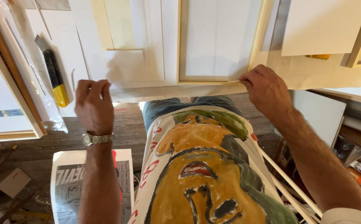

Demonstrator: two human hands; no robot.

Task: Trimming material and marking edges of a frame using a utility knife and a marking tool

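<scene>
Pale worktable (313, 72) spreads beyond our hands: left hand (93, 105) and right hand (265, 89), well apart, each pinch the white sheet's (135, 66) near edge. Uneven pulling could crease it, and we risk brushing the yellow utility knife (56, 79) just left of our left hand.

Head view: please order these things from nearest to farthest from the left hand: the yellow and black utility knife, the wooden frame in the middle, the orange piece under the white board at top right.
1. Utility knife, just left of the left hand.
2. Wooden frame, up and to the right, at the table's middle.
3. Orange piece, far right, beyond the right hand.
</scene>
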